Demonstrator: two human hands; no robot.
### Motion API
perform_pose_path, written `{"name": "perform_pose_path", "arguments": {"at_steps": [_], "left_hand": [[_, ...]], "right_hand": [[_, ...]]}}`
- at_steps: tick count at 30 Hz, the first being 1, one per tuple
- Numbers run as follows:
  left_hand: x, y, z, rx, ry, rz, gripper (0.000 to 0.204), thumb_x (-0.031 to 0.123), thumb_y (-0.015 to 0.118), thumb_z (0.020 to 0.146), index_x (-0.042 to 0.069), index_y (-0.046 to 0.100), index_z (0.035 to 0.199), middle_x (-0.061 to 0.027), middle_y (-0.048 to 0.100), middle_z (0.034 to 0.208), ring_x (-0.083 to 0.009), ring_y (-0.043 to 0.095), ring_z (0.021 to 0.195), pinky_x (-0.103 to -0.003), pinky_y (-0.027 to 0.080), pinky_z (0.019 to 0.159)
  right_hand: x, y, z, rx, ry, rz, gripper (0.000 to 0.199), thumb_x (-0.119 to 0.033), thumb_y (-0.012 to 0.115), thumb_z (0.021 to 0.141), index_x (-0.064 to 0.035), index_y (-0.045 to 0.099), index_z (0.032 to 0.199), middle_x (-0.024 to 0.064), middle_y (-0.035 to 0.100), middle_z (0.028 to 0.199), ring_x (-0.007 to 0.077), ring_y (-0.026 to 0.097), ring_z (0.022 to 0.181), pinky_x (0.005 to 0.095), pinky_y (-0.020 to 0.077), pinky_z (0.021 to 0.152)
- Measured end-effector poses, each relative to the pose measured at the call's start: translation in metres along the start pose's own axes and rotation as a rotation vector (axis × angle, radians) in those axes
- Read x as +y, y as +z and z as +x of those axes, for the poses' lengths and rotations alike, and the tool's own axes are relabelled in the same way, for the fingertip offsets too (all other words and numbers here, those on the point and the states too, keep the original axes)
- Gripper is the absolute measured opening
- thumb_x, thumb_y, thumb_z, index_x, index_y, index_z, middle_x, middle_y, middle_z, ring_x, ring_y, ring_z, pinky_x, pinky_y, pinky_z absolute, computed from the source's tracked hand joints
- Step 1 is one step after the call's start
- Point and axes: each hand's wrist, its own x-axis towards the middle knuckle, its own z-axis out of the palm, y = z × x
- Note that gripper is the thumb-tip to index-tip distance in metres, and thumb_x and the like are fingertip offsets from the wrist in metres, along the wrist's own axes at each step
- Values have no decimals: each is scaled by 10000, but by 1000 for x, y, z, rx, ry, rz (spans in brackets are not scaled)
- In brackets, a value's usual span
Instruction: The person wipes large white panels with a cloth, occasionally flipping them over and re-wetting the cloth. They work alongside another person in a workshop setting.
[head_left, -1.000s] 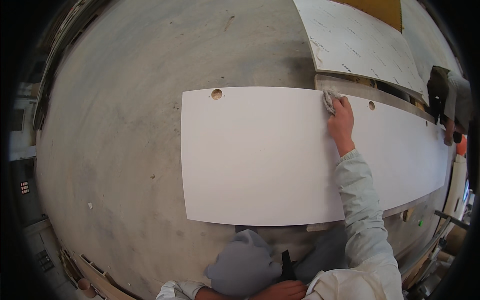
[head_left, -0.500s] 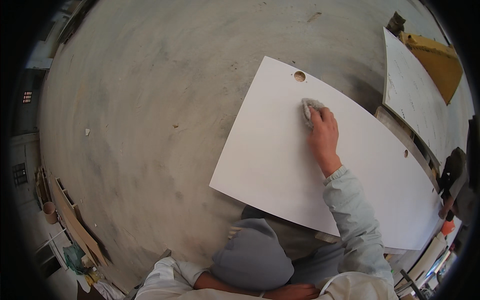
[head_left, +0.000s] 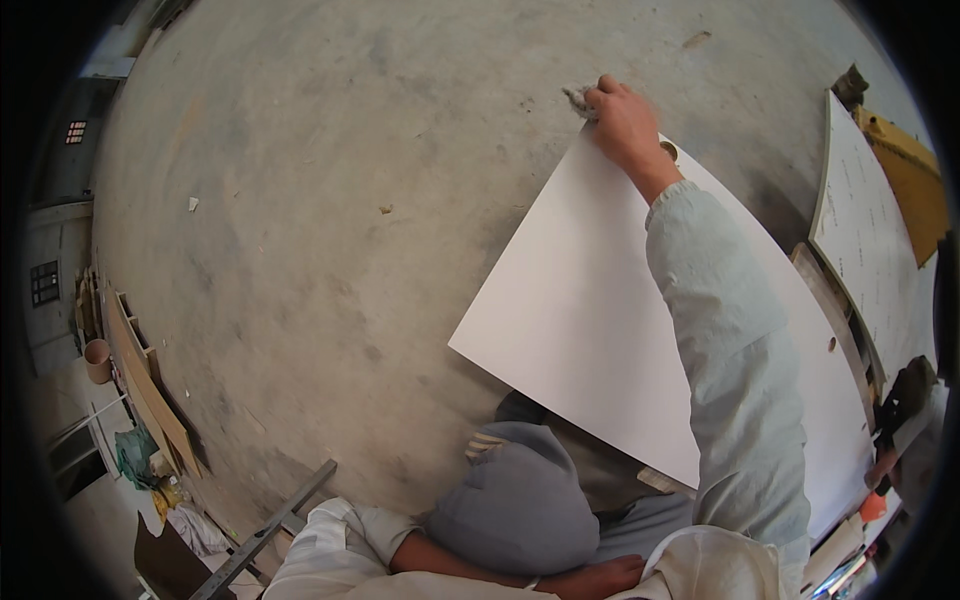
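At upper centre, the right hand point(head_left: 624, 124) pinches a rag point(head_left: 579, 101), apparently wiping the white panel point(head_left: 570, 285); the next stroke needs flat contact. I can't tell the left hand's point(head_left: 612, 574) grip.

In front of me lies the panel point(head_left: 570, 290), the cloth point(head_left: 577, 101) in my right fingers point(head_left: 607, 87) at its far corner, another board point(head_left: 868, 215) to the right.

Smudged grey floor point(head_left: 290, 230), dim wall point(head_left: 62, 175) at left, small gridded window point(head_left: 75, 132) — bright panes
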Motion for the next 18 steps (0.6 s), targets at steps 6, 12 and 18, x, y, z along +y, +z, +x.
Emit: {"name": "perform_pose_path", "arguments": {"at_steps": [6, 12, 18], "left_hand": [[-1, 10, 6, 3, 18, -1, 481, 297, 522, 1021, 23, 514, 1416, -191, 507, 1441, -337, 501, 1332, -426, 412, 1102], [0, 24, 10, 48, 32, -8, 490, 300, 521, 1023, 23, 508, 1427, -193, 501, 1455, -339, 497, 1342, -426, 409, 1107], [0, 26, 9, -53, 31, -7, 499, 303, 521, 1025, 23, 502, 1438, -195, 495, 1468, -340, 493, 1352, -426, 406, 1113]], "right_hand": [[9, -15, 12, -87, 127, 0, 234, -15, 627, 813, -93, 735, 1006, 76, 626, 1120, 355, 631, 1081, 482, 541, 855], [-116, 30, -88, -215, -183, 155, 129, -59, 631, 814, -73, 727, 899, 89, 626, 1022, 316, 635, 991, 449, 537, 829], [-184, 42, -176, -120, -317, 330, 91, -139, 613, 841, -97, 693, 833, 65, 600, 944, 254, 603, 943, 387, 494, 814]]}}
